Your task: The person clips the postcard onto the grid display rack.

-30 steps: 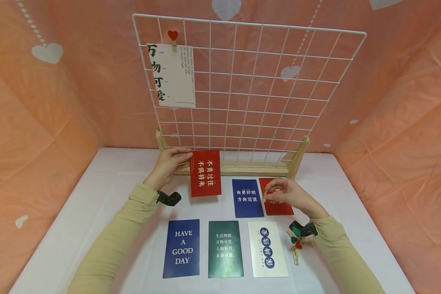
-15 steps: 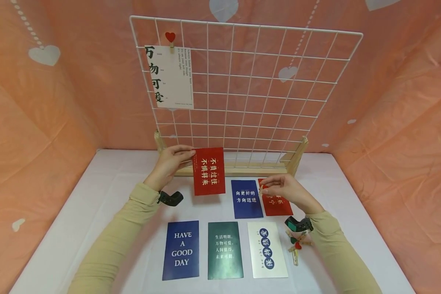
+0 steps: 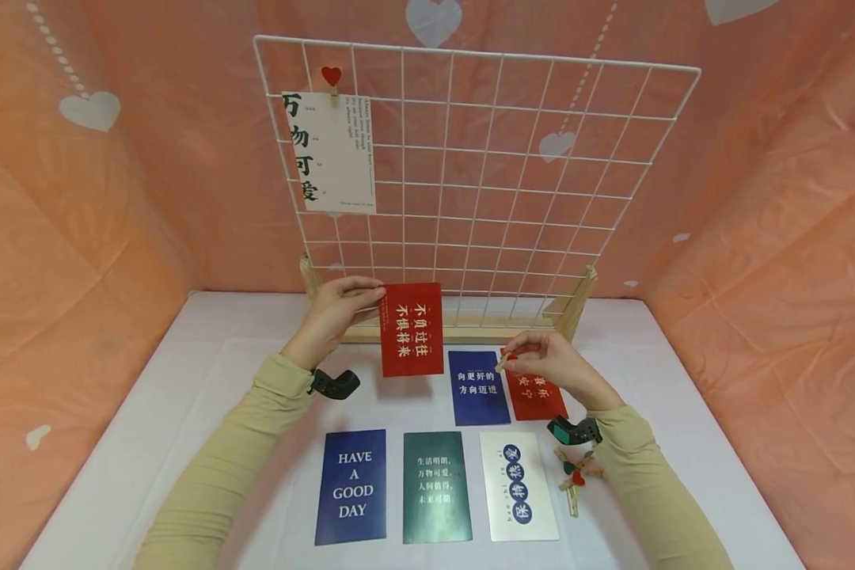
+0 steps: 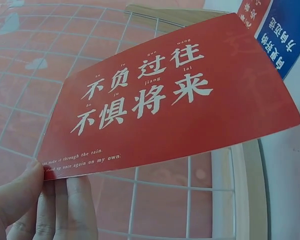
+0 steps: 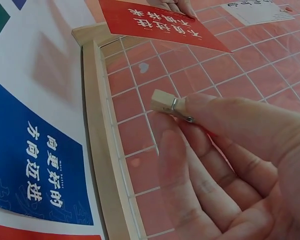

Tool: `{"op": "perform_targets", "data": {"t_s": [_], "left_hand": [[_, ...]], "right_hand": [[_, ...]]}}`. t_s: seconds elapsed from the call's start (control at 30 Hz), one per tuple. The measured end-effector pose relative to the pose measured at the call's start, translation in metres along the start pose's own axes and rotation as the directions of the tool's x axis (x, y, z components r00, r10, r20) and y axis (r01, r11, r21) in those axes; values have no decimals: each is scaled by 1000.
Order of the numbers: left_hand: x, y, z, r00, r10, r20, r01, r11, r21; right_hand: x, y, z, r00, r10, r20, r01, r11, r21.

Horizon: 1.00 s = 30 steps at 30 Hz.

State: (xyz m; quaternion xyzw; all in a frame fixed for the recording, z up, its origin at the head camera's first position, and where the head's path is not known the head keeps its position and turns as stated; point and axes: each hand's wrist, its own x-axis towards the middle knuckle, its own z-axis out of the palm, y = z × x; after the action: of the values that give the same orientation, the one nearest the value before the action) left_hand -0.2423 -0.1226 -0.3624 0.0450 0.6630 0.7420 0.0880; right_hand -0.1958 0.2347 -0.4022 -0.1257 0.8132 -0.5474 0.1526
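Observation:
My left hand (image 3: 335, 317) pinches a red card (image 3: 412, 331) with white Chinese characters by its left edge, in front of the lower part of the white wire grid (image 3: 499, 166). In the left wrist view the thumb lies on the face of the red card (image 4: 165, 105), the fingers behind it. My right hand (image 3: 552, 364) holds a small wooden clothespin (image 5: 170, 104) between thumb and fingers, above a blue card (image 3: 479, 388) and another red card (image 3: 540, 396) on the table. A white card (image 3: 338, 154) hangs at the grid's upper left under a red heart clothespin (image 3: 332, 77).
Along the front lie a blue card (image 3: 351, 487), a green card (image 3: 438, 487) and a white card (image 3: 518, 487). Several heart clothespins (image 3: 575, 479) are piled by the right wrist. A wooden base (image 3: 577, 305) carries the grid. Patterned cloth (image 3: 78, 237) surrounds the table.
My left hand has carried the red card a little to the right and up. The right hand has shifted left with the clothespin, uncovering more of the red card below it.

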Motion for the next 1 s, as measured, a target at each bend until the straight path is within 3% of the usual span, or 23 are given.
{"op": "perform_targets", "data": {"t_s": [0.43, 1.0], "left_hand": [[-2, 7, 5, 999, 35, -1, -35, 999, 7], [4, 24, 16, 998, 61, -26, -61, 997, -36]], "right_hand": [[5, -16, -6, 999, -40, -34, 41, 999, 24], [18, -55, -22, 987, -135, -91, 138, 990, 21]]}}
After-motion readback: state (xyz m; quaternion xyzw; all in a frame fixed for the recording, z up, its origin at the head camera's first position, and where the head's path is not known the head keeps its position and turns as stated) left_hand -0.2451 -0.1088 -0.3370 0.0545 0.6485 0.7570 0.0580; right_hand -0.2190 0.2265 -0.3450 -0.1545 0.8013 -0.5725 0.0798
